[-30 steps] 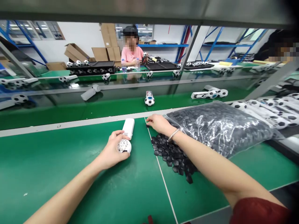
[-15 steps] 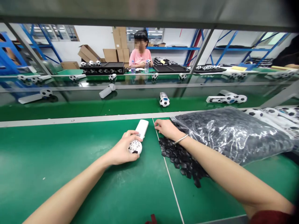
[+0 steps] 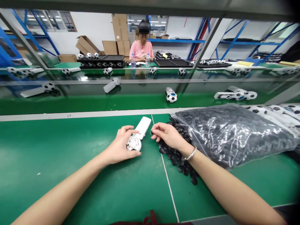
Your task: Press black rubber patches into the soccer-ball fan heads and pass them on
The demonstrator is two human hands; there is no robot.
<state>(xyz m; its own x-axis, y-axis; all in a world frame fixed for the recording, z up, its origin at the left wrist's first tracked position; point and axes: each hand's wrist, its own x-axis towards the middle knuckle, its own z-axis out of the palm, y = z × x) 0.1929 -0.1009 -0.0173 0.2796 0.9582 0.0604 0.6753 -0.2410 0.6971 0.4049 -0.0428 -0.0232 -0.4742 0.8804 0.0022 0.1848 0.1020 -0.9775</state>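
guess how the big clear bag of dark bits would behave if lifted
The bag would probably sag and shift, since it lies wrinkled and slumped. It may feel fairly heavy, as it looks well filled with small bits like the black pieces beside it. Its shiny surface suggests it could be slippery.

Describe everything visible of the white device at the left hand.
The white device looks like plastic: a round head with an openwork lattice, black showing low on its near side, meeting a long, flat handle with rounded corners. It appears to lie on the green tabletop, handle pointing away and slightly right. The left hand holds the head, thumb at the near side, fingers at the far side.
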